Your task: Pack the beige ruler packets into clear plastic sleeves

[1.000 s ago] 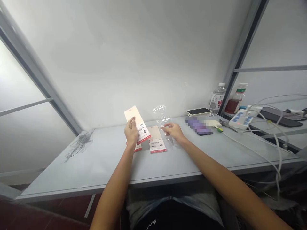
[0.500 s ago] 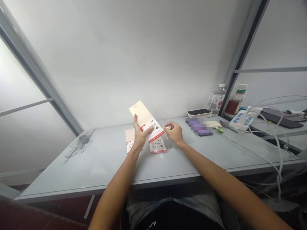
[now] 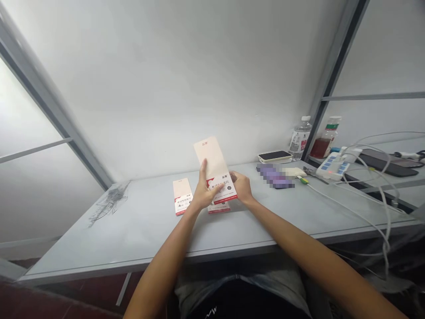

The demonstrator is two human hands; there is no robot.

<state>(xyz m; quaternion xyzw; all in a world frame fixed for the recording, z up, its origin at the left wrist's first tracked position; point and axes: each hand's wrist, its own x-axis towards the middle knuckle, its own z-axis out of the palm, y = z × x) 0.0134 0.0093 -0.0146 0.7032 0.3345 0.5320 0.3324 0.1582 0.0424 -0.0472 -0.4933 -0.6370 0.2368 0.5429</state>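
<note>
Left forearm [image 3: 159, 270] and right forearm [image 3: 308, 252] extend forward from the lower frame edge, crossing the front edge of the pale grey desk [image 3: 133, 239] and converging at centre. The left hand [image 3: 206, 190] is raised off the desk and closed on the lower part of a tall peach-and-white paper packet with a red lower band [image 3: 215, 166], one finger lying upright across its face. The packet stands tilted, its upper end leaning away from the person. The right hand [image 3: 241, 187] is curled against the packet's right edge; whether it pinches anything cannot be determined.

A second peach-and-white packet [image 3: 182, 196] lies flat just left of the left hand. A third red-banded packet [image 3: 219, 208] lies below the held packet, mostly hidden by it.

Farther right, just beyond the right hand, lies a pixelated purple object [image 3: 275, 176]. Behind it rests a flat black-and-cream device [image 3: 275, 156]. At the back stand a clear plastic water bottle [image 3: 300, 138] and a bottle holding dark red liquid [image 3: 327, 144]. A white power strip [image 3: 332, 167] and white cables [image 3: 360, 212] occupy the right end, with cables running over the desk's right edge.
</note>
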